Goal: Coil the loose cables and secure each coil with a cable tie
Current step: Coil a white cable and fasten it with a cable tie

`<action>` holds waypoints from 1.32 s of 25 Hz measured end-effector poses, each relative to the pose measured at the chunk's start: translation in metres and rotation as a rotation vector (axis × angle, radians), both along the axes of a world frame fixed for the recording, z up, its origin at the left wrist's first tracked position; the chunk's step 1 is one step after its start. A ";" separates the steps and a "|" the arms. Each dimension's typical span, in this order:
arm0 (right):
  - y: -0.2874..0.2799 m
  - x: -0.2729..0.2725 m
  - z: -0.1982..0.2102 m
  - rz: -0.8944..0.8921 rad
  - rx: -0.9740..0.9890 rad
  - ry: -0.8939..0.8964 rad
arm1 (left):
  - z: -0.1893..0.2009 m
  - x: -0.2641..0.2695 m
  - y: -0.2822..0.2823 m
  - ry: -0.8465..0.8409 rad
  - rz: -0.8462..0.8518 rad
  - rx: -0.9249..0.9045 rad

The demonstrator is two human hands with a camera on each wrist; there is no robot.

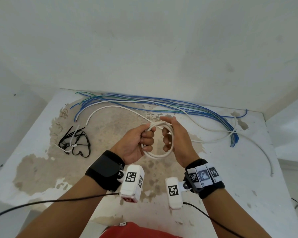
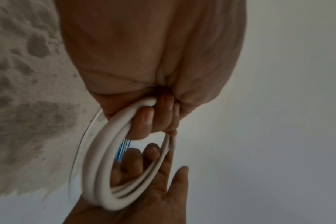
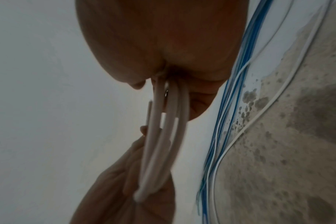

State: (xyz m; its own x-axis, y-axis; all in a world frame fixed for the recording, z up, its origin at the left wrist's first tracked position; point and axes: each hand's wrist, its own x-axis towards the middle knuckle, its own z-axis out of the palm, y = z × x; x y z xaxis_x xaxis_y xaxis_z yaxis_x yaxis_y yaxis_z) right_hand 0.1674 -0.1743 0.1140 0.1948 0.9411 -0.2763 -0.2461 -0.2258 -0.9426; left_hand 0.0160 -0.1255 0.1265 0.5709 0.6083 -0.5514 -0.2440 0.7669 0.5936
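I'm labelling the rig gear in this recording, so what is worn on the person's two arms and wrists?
Both forearms are bare, with no sleeves. The left wrist wears a plain black strap; the right wrist wears a black strap carrying three white square-patterned marker tags. A white camera box with black-and-white markers is mounted by each wrist, and a thin black cable trails from each box.

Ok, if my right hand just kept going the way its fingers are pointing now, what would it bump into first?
Most likely the left hand. The right hand grips the far side of the white cable coil, its curled fingers aimed across the loop toward the left fingers. Only the coil's open middle lies between, though depth is hard to judge.
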 end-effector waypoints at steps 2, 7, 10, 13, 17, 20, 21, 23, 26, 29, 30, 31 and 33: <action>-0.003 -0.004 -0.006 0.001 0.097 -0.174 | 0.000 -0.006 0.003 -0.026 0.054 -0.017; 0.004 -0.033 -0.020 -0.094 0.176 -0.545 | -0.004 -0.026 0.007 -0.037 0.073 -0.025; 0.013 -0.052 -0.018 -0.023 0.137 -0.413 | -0.005 -0.049 0.014 -0.011 0.069 -0.019; 0.029 -0.083 -0.018 -0.033 0.006 -0.210 | -0.007 -0.077 0.020 0.058 0.040 0.016; 0.052 -0.138 -0.030 -0.130 -0.043 -0.297 | -0.011 -0.121 0.034 0.124 0.037 0.018; 0.067 -0.185 -0.035 -0.132 -0.042 -0.309 | -0.020 -0.168 0.052 0.157 0.036 0.030; 0.072 -0.202 -0.038 -0.120 -0.049 -0.308 | -0.025 -0.185 0.057 0.152 0.034 0.023; 0.083 -0.232 -0.041 -0.084 -0.069 -0.262 | -0.035 -0.217 0.067 0.123 0.040 -0.009; 0.104 -0.265 -0.057 0.042 -0.140 -0.159 | -0.050 -0.272 0.085 0.103 0.108 -0.054; 0.126 -0.284 -0.096 0.236 -0.169 -0.590 | -0.061 -0.330 0.105 0.127 0.220 -0.075; 0.133 -0.295 -0.110 0.363 -0.140 -0.784 | -0.063 -0.348 0.111 0.147 0.248 -0.077; 0.139 -0.308 -0.122 0.476 -0.098 -0.917 | -0.065 -0.363 0.116 0.171 0.268 -0.076; 0.149 -0.335 -0.137 0.578 -0.035 -1.107 | -0.067 -0.380 0.120 0.221 0.277 -0.061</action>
State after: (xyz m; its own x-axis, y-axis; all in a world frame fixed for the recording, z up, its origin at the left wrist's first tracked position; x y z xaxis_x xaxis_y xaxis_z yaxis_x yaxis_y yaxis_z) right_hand -0.1672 -0.0248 -0.0235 -0.1008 0.9619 -0.2542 0.8183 -0.0652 -0.5711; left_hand -0.3643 -0.0051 0.0596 0.2519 0.6856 -0.6830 -0.3187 0.7251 0.6104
